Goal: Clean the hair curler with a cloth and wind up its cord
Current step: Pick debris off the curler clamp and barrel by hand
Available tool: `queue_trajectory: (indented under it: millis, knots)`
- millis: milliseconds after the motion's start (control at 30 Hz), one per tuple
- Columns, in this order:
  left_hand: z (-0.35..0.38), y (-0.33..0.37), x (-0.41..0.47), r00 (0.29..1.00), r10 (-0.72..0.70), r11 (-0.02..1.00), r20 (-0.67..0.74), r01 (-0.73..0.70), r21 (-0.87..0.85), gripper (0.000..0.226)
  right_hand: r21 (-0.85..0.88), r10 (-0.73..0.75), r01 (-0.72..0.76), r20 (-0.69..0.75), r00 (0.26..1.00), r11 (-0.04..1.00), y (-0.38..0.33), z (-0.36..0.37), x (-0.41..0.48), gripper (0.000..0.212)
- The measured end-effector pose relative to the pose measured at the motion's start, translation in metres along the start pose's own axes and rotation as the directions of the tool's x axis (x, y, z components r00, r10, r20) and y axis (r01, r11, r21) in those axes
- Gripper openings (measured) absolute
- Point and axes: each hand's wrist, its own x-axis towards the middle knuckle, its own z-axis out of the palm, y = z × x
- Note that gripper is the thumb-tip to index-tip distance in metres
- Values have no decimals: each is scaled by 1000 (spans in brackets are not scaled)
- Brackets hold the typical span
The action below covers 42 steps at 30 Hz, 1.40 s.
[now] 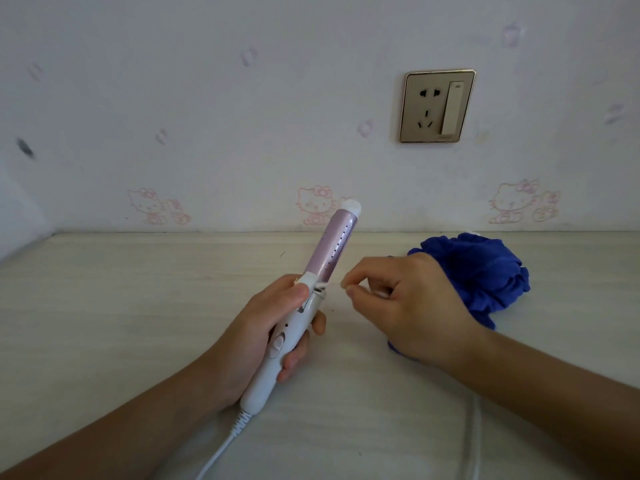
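Pale wooden desk (pixel 138 306) pushed up against a wall with cartoon cat wallpaper (pixel 207 133) and a wall socket (pixel 437 106) with nothing plugged in, so at least nobody's cleaning a live iron.

The left hand (pixel 256 327) is wrapping around the white handle of the hair curler (pixel 332 247), thumb up by the clamp hinge, with the pink barrel pointing up and away from it. The right hand (pixel 408 306) is hovering just to the side of that hinge, its fingertips (pixel 349 291) pinching a pale bit (pixel 343 284). It's too small for me to tell hair from lint. The blue cloth (pixel 485 271) is sitting bunched on the desk right behind the right hand, not in use yet. The cord (pixel 221 452) is trailing loose from the handle's base, down past the left wrist.

My take: they're picking gunk out of the hinge before wiping, which is the right order. I'd be pulling straight out, slowly, so the strand isn't snapping off inside the hinge, with the left thumb pressing the lever so the gap is opening up. Then it's a short reach back for the cloth, wiping barrel to handle. The cord should be going last, in loose loops.
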Motion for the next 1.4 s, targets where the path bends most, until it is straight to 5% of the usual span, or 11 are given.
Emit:
queue_trajectory:
  millis: [167, 433, 700, 1200, 1400]
  knots:
    - [1, -1, -1, 999, 22, 993, -25, -19, 114, 51, 50, 142, -137, -122, 982, 989, 14, -19, 16, 14]
    - [0, -2, -3, 1000, 5, 997, -30, -3, 73, 74, 28, 78, -77, -42, 996, 997, 7, -10, 9, 11]
    - [-2, -3, -2, 999, 54, 998, 1, -54, 22, 51, 137, 275, -255, -154, 949, 957, 26, -28, 23, 19]
    - [0, -6, -6, 995, 97, 993, 11, -98, 66, 49, 66, 273, -269, -60, 960, 961, 22, -21, 20, 15]
    - [3, -3, -6, 997, 75, 992, -22, -73, 103, 52, 6, 128, -128, 64, 990, 992, 6, -2, 3, 9]
